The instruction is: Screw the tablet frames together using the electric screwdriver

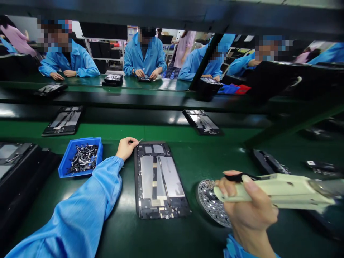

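Observation:
A tablet [169, 175] with its back cover off lies on the green bench in front of me, grey panel and ribbon cables exposed. At its far left corner, my left hand [127, 147] pinches a small thin part [140, 141] whose kind I cannot make out. My right hand [248, 204] is wrapped round a pale electric screwdriver [286, 190], thumb on top near a black lever. The driver's front end points left over a round metal screw plate [211, 204] dotted with holes; its tip is hard to see.
Left of the tablet sits a blue bin [64, 166] of small dark parts. Stacked tablets [16, 172] stand at far left. Two more opened tablets, one left [66, 122] and one right [202, 122], lie farther back. Co-workers [145, 53] in blue sit opposite, below an overhead beam [172, 14].

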`<state>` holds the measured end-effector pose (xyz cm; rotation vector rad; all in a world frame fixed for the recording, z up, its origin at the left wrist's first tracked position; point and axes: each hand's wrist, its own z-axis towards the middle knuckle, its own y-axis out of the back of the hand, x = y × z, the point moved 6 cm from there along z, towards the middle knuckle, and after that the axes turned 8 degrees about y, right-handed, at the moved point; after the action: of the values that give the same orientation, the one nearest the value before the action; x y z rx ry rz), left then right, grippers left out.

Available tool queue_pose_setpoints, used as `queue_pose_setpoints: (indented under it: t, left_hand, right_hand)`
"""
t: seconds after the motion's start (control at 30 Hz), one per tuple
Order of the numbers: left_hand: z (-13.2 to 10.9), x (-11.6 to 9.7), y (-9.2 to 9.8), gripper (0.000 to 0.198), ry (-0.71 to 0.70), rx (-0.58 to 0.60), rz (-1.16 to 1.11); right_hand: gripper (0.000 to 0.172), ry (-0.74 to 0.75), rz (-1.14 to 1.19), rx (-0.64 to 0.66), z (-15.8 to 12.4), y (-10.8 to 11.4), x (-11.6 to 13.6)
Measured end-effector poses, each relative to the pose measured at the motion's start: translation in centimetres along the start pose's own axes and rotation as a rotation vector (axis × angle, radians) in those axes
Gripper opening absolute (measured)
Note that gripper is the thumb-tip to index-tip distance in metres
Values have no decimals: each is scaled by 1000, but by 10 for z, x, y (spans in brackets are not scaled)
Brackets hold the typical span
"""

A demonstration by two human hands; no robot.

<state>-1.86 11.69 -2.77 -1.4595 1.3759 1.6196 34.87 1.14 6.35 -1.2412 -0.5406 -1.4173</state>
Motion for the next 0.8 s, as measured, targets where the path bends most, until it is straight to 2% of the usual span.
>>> queue_pose_setpoints:
  t: [0.13, 0.3, 0.6, 0.7, 0.8]
  left_hand:
    - [0, -4, 6, 14, -26, -19, 10]
    - [-3, -11, 7, 5, -56, 42, 110]
    - [-9, -17, 3, 10, -97, 16, 294]
    - [-9, -21, 5, 8, -110, 23, 325]
    - [-13, -28, 7, 5, -124, -7, 317]
  right_hand:
    - [38, -32, -5, -19, -1, 3, -2]
    - [34, -43, -19, -45, -2, 3, 1]
    - [35, -37, -16, -28, -1, 7, -5]
    - [37, -36, 0, -27, 0, -1, -2]
    - [43, -74, 65, 15, 1, -21, 4]
